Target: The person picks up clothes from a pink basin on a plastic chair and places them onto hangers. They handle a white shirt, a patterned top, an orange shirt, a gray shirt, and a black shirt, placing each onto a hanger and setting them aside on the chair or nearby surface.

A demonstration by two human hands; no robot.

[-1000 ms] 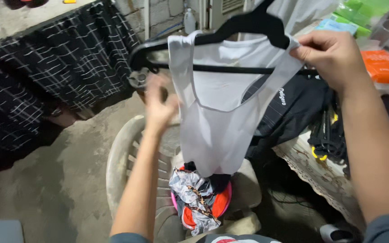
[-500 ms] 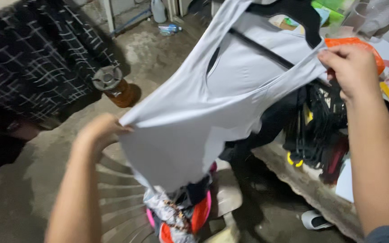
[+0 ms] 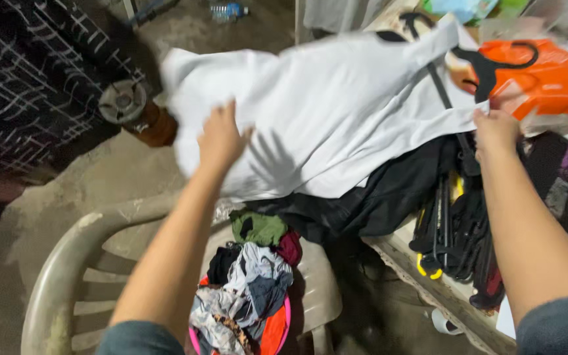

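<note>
Your left hand lies with fingers spread, grip released, flat on the white sleeveless cotton top. That top is spread across the heap of dark clothes at the table edge, with the black plastic hanger threaded through it. Your right hand pinches the top's shoulder strap at the right side, grip clenched on the fabric (fingertips partly hidden, so the exact hold is unclear). Below your left forearm a beige plastic chair carries a pink basin heaped with mixed garments. An orange plastic package sits just beyond your right hand.
</note>
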